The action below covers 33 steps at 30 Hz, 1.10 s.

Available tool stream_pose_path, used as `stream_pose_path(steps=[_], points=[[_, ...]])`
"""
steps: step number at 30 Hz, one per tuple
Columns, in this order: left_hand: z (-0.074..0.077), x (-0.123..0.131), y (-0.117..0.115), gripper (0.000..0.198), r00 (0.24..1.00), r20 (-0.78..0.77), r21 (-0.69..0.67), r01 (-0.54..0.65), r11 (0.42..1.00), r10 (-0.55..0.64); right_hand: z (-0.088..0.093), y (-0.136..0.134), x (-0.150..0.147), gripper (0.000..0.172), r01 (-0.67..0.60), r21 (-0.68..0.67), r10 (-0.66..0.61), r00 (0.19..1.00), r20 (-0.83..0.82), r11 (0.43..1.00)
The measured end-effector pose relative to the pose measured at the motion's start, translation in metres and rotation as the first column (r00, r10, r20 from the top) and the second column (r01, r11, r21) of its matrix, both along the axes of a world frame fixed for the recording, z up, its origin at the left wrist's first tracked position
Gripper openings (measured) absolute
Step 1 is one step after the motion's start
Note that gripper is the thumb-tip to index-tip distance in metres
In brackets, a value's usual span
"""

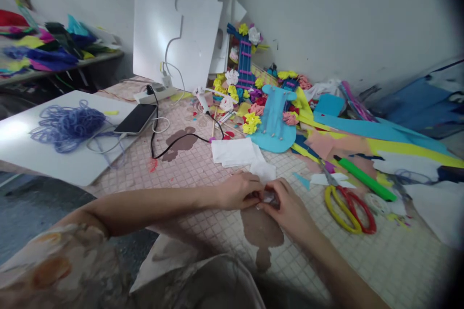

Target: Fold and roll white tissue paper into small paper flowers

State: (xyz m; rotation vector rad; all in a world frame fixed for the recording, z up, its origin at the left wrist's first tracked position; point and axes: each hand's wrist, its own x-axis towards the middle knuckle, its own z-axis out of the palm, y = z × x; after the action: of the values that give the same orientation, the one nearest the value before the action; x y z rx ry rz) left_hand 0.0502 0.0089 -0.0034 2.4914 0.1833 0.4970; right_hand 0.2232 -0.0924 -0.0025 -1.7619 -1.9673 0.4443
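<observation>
My left hand (242,190) and my right hand (286,203) meet over the near middle of the table, fingertips pinched together. Between them is a small whitish piece (268,197), likely paper; the fingers cover most of it. Just beyond my hands lie white paper pieces (235,151), overlapping in a loose stack. Below my fingers, a brown rounded shape with a narrow stem (263,231) marks the tabletop. Scissors with yellow and red handles (350,207) rest to the right of my right hand.
Behind stand a light-blue guitar-shaped cutout (274,118) and a dark-blue guitar shape (245,63) with crumpled paper flowers. A green cutter (364,178) lies right. Left are a phone (136,119), a black cable (181,139), a power strip (155,91) and purple string (68,125) on a white board (72,166).
</observation>
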Motion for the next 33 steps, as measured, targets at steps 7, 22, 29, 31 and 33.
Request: stream_pose_path(steps=[7, 22, 29, 31, 33], points=[[0.001, 0.000, -0.002, 0.027, 0.990, -0.106, -0.013, -0.099, 0.995, 0.097, -0.002, 0.002, 0.017, 0.007, 0.004, 0.063, -0.002, 0.999, -0.036, 0.998], [-0.002, 0.000, -0.006, 0.030, 0.986, -0.127, 0.130, -0.095, 0.987, 0.112, 0.013, 0.073, 0.038, 0.013, 0.008, 0.099, 0.003, 0.994, -0.114, 0.995], [-0.002, -0.003, 0.000, 0.018, 0.980, 0.127, -0.138, -0.134, 0.981, 0.151, 0.010, 0.078, 0.042, 0.024, 0.005, -0.095, -0.031, 0.961, -0.276, 0.995], [-0.002, -0.003, 0.004, 0.030, 0.939, 0.200, -0.217, -0.235, 0.947, 0.279, 0.013, 0.072, 0.045, 0.026, -0.027, -0.139, -0.025, 0.932, -0.360, 0.990], [-0.002, -0.001, 0.009, 0.045, 0.887, 0.238, -0.353, -0.301, 0.886, 0.396, 0.017, 0.067, 0.047, 0.030, -0.056, -0.171, -0.030, 0.887, -0.462, 0.984]])
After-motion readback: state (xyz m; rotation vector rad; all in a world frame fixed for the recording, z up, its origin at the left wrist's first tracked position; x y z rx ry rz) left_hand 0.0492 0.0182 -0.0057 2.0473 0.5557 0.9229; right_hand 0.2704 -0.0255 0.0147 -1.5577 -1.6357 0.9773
